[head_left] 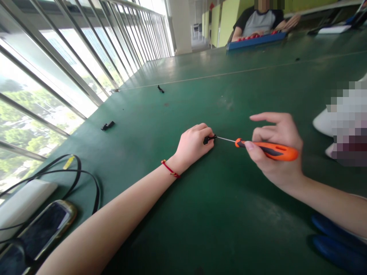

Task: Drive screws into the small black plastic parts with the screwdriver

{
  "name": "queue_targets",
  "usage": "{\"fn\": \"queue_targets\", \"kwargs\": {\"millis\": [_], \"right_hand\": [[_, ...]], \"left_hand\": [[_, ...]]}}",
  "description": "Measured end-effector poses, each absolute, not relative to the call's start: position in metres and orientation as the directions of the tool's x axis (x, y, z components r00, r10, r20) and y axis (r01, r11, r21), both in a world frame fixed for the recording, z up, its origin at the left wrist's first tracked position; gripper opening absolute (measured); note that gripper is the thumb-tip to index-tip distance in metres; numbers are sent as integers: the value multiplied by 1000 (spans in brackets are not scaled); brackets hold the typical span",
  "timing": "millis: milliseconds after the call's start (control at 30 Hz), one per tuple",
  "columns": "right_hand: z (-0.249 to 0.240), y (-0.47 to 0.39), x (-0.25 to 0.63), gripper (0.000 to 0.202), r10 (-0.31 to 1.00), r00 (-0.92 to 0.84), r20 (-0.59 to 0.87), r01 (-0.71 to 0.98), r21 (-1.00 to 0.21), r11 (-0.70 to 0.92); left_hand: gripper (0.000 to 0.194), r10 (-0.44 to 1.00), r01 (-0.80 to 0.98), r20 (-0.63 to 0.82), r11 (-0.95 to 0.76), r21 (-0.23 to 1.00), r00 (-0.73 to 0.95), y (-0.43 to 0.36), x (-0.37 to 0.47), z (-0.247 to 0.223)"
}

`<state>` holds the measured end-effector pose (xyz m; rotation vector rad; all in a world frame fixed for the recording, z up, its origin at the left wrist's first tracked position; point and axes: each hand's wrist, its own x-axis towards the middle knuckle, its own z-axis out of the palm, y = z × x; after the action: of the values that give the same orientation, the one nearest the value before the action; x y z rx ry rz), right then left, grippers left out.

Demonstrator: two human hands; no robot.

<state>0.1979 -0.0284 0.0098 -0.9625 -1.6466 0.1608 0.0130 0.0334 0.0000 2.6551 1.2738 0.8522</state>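
Note:
My left hand (195, 144) rests on the green table, its fingers closed around a small black part (210, 139). What kind of part it is I cannot make out. An orange and dark grey screwdriver (276, 151) lies across my right hand (281, 141), gripped by the thumb and curled fingers while the index finger reaches forward. Its thin metal shaft points left, and the tip meets the black part at my left fingertips. Most of the black part is hidden by the left hand.
Two more small black pieces (107, 125) lie on the green table (183, 214) to the left. A phone (43, 229), a white box (31, 194) and black cables occupy the near left. Metal railings line the left edge. Across the table, a person sits behind a blue tray (256, 41).

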Motion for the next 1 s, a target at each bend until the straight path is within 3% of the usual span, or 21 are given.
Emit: {"fn": "queue_targets", "kwargs": {"millis": [133, 267, 367, 567, 800, 1000], "right_hand": [[12, -33, 196, 18, 644, 2, 765, 532, -546, 647], [8, -27, 197, 37, 553, 31, 832, 487, -496, 719], [7, -24, 199, 52, 578, 33, 816, 416, -537, 734], [12, -34, 198, 13, 640, -34, 768, 597, -498, 629], [10, -27, 197, 38, 570, 46, 820, 485, -517, 705], [11, -32, 198, 11, 656, -21, 754, 575, -528, 626]], "left_hand": [[7, 739, 693, 449, -655, 301, 503, 34, 13, 0], [7, 741, 700, 451, -650, 297, 497, 34, 13, 0], [7, 740, 698, 452, -652, 296, 499, 33, 14, 0], [8, 738, 697, 448, -655, 293, 505, 33, 14, 0], [7, 740, 693, 447, -654, 303, 502, 33, 13, 0], [9, 744, 699, 437, -650, 296, 506, 32, 13, 1]]}}
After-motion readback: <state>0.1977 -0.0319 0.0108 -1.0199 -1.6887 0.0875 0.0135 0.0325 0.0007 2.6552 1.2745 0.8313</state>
